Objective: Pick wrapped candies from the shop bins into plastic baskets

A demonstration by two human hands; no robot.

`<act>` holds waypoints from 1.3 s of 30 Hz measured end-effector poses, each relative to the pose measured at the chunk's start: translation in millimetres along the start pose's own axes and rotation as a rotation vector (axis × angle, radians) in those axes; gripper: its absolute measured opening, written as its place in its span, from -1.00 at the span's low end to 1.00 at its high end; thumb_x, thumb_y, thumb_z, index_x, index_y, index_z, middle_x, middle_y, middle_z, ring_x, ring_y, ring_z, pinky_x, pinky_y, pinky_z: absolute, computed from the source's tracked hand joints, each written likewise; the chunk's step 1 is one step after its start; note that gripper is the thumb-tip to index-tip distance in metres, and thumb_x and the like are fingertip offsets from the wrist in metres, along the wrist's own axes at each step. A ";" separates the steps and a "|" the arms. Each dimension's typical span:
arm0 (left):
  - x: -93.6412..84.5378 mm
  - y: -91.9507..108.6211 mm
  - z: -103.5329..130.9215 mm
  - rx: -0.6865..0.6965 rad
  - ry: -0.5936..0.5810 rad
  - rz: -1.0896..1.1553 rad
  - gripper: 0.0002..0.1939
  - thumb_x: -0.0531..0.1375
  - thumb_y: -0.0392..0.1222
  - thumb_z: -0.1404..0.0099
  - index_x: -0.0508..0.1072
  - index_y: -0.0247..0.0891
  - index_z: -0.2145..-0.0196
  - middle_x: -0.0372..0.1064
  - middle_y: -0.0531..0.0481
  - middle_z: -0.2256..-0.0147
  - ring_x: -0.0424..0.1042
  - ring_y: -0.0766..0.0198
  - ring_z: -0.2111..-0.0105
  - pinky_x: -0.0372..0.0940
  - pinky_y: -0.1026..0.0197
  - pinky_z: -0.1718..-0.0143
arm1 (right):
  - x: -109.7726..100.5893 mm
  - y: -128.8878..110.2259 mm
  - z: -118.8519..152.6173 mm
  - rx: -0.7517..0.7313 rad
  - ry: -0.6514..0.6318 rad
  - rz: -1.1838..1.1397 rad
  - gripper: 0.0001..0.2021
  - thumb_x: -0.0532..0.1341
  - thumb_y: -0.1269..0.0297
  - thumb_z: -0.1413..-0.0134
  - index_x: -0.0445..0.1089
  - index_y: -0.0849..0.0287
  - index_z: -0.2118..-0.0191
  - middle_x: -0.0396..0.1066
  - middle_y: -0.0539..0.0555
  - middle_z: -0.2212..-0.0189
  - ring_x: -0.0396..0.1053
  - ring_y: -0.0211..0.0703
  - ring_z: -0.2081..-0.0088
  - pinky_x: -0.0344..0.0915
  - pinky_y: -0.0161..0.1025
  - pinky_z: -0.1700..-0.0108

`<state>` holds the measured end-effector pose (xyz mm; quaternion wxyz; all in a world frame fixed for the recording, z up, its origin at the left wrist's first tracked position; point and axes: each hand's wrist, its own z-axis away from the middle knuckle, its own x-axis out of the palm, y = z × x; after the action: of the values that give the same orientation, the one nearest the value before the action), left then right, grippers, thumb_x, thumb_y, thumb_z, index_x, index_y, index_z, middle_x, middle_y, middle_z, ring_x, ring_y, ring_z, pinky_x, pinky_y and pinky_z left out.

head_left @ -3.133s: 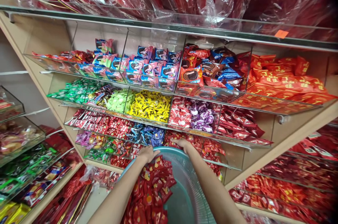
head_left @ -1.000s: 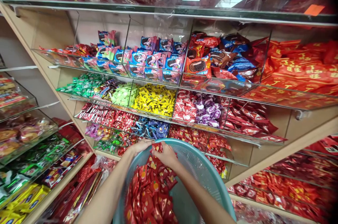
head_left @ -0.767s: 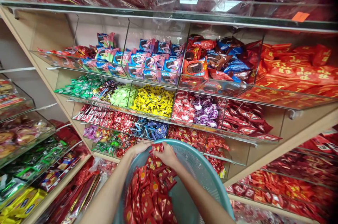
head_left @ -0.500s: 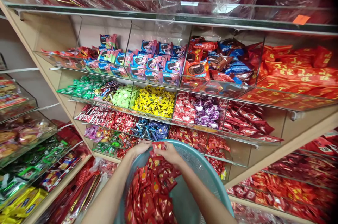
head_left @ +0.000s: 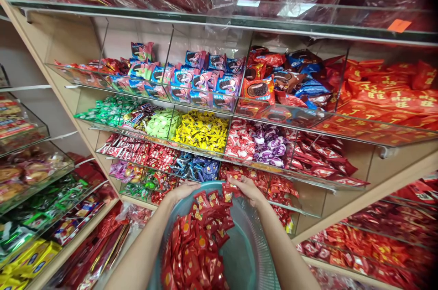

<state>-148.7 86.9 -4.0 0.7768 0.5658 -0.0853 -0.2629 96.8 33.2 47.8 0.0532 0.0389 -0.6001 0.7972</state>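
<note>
A teal plastic basket [head_left: 241, 258] sits low in front of me, tilted, with a heap of small red candy packets [head_left: 195, 249] along its left side. At its far left rim my left hand [head_left: 185, 189] is closed on the edge, the fingertips partly hidden. My right hand [head_left: 247, 189] is over the far rim, pinching red candy packets [head_left: 230, 185]. Just behind this hand, a shelf compartment holds similar red packets [head_left: 267, 179]. Several packets lie near the rim between my hands.
Clear-fronted shelves hold yellow candies [head_left: 201, 130], purple candies [head_left: 272, 144], blue-and-pink cookie packs [head_left: 183, 78] and orange-red packs [head_left: 390, 89]. A glass shelf edge [head_left: 301, 173] juts out above the basket. More stocked shelves [head_left: 37, 217] stand at left.
My right hand has moved right, away from my left hand, with red packets in its fingers. My left hand stays at the basket rim. The view has shifted slightly.
</note>
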 end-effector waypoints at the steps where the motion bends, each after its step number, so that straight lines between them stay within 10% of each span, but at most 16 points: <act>1: -0.1 0.0 -0.1 0.001 -0.007 -0.005 -0.44 0.18 0.14 0.05 0.48 -0.34 0.20 0.43 -0.12 0.17 0.40 0.14 0.19 0.28 0.19 0.17 | 4.4 0.4 0.5 0.027 -0.041 -0.019 -0.72 0.34 0.14 0.29 0.39 0.17 0.39 0.47 0.02 0.51 0.40 -0.22 0.50 0.33 -0.29 0.39; 8: 1.6 0.9 -0.7 0.039 0.024 -0.033 -0.50 0.17 0.13 0.04 0.50 -0.34 0.28 0.45 -0.10 0.21 0.39 0.17 0.21 0.25 0.23 0.18 | 60.7 22.4 -3.6 0.000 -0.205 -0.034 -0.59 0.36 0.07 0.40 0.41 0.22 0.36 0.47 0.03 0.46 0.41 -0.19 0.45 0.32 -0.24 0.33; 15: 5.0 0.2 0.5 0.044 -0.025 0.095 -0.59 0.18 -0.03 0.06 0.49 -0.37 0.29 0.49 -0.08 0.38 0.42 0.20 0.37 0.28 0.18 0.28 | 92.2 54.2 -14.8 -0.202 -0.100 0.206 -0.54 0.37 0.05 0.46 0.40 0.25 0.35 0.45 0.04 0.45 0.39 -0.13 0.38 0.31 -0.22 0.31; 29: 2.8 5.7 3.7 0.004 0.036 0.029 -0.53 0.20 0.11 0.05 0.50 -0.33 0.29 0.47 -0.07 0.28 0.41 0.17 0.27 0.29 0.23 0.28 | 48.8 49.4 -23.6 -0.293 -0.034 0.438 -0.58 0.29 -0.02 0.31 0.40 0.23 0.37 0.43 0.02 0.45 0.34 -0.19 0.41 0.24 -0.30 0.36; 39: 3.5 0.7 0.5 -0.021 0.031 0.098 -0.46 0.24 0.17 0.15 0.49 -0.33 0.32 0.47 -0.07 0.36 0.42 0.20 0.41 0.30 0.19 0.39 | 49.8 58.5 -29.4 -0.305 0.154 0.639 -0.75 0.23 0.14 0.27 0.20 0.19 0.60 0.02 -0.18 0.72 -0.03 -0.42 0.64 -0.11 -0.42 0.59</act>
<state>-145.7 85.0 -3.8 0.7959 0.5570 -0.0981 -0.2163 39.8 47.2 -9.8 -0.1486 -0.2193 -0.6882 0.6755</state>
